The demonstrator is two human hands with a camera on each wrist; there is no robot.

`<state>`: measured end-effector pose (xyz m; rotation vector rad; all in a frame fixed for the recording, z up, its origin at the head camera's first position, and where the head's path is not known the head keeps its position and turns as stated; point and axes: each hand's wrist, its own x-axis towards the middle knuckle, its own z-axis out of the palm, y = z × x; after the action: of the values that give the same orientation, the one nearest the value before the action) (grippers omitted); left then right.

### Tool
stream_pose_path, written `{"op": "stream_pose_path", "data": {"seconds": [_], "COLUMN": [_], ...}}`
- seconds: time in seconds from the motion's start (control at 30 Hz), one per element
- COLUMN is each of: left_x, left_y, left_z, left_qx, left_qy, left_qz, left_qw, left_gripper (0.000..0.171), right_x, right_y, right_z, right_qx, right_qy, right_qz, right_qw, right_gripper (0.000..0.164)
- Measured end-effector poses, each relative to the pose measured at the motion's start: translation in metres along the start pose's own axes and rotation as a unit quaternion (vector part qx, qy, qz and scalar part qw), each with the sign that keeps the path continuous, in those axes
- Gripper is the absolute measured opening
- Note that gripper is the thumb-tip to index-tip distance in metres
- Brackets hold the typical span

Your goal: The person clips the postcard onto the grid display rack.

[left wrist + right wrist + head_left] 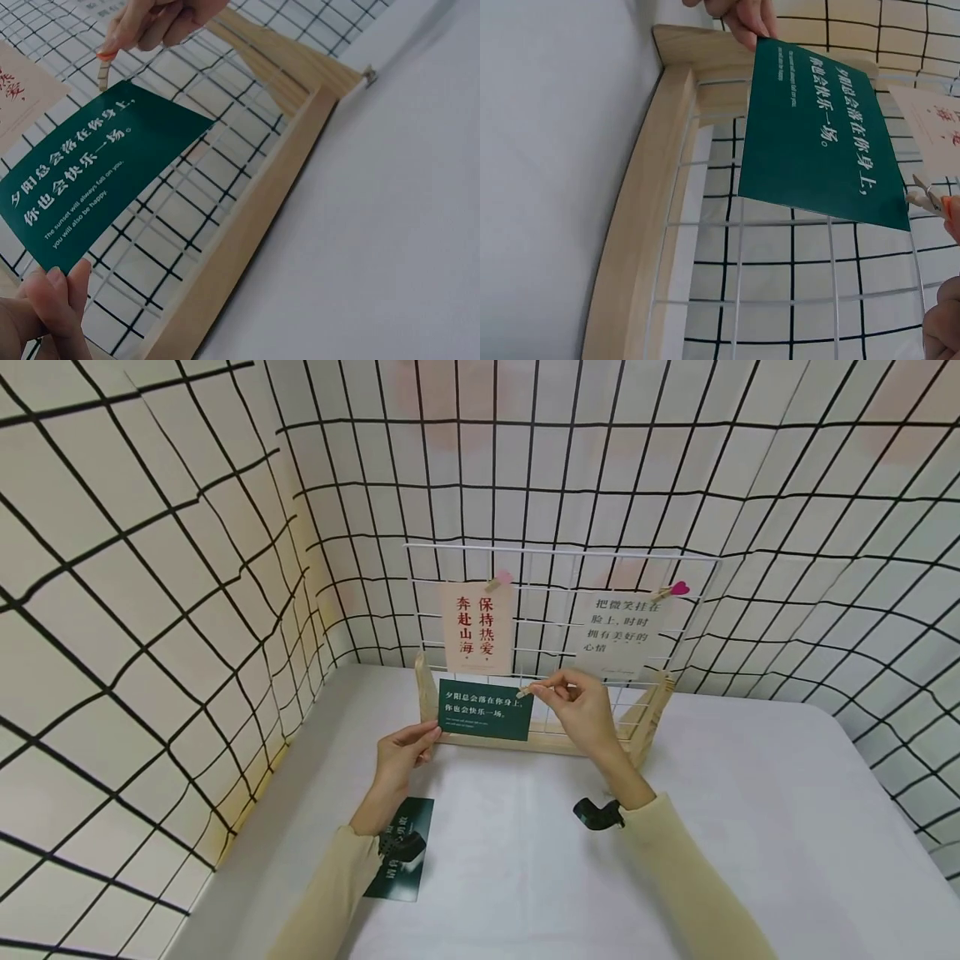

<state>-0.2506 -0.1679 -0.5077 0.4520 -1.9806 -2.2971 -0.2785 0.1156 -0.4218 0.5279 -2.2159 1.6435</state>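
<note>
My left hand (401,756) pinches the lower left corner of a dark green card (483,717) with white writing. The card is tilted against a white wire grid rack (150,255). At the card's upper right corner, my right hand (581,706) pinches a small wooden clothespin (928,199) that has an orange ornament, mostly covered by the fingers. In the right wrist view the clothespin's tip meets the card's edge; whether it bites the card I cannot tell.
Higher on the rack hang a pink card (480,647) under a pale pink clothespin (498,580) and a white card (611,643) under a magenta heart clothespin (675,589). A wooden base (247,225) carries the rack. Another green card (408,868) lies beneath the left forearm. Black mesh surrounds the table.
</note>
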Motion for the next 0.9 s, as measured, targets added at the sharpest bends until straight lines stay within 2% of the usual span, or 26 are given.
{"op": "stream_pose_path", "data": {"seconds": [0.13, 0.3, 0.4, 0.67, 0.9], "left_x": [0.002, 0.004, 0.005, 0.005, 0.004], "left_y": [0.0, 0.0, -0.001, -0.001, -0.002], "left_z": [0.006, 0.011, 0.015, 0.018, 0.022], "left_qx": [-0.01, -0.03, -0.038, -0.042, -0.066], "left_qy": [-0.002, -0.007, -0.01, -0.003, -0.008], "left_qz": [0.006, 0.017, 0.02, 0.021, 0.048], "left_qw": [0.9999, 0.9994, 0.999, 0.9989, 0.9966], "left_gripper": [0.023, 0.019, 0.019, 0.018, 0.023], "right_x": [0.002, 0.004, 0.005, 0.01, 0.012], "right_y": [-0.001, -0.005, -0.006, -0.01, -0.015], "right_z": [-0.004, -0.003, -0.001, 0.005, 0.013], "right_qx": [-0.002, -0.001, -0.01, -0.026, -0.057], "right_qy": [0.023, 0.018, 0.03, 0.06, 0.073], "right_qz": [-0.028, -0.062, -0.082, -0.104, -0.124], "right_qw": [0.999, 0.998, 0.996, 0.992, 0.988], "right_gripper": [0.006, 0.006, 0.006, 0.006, 0.006]}}
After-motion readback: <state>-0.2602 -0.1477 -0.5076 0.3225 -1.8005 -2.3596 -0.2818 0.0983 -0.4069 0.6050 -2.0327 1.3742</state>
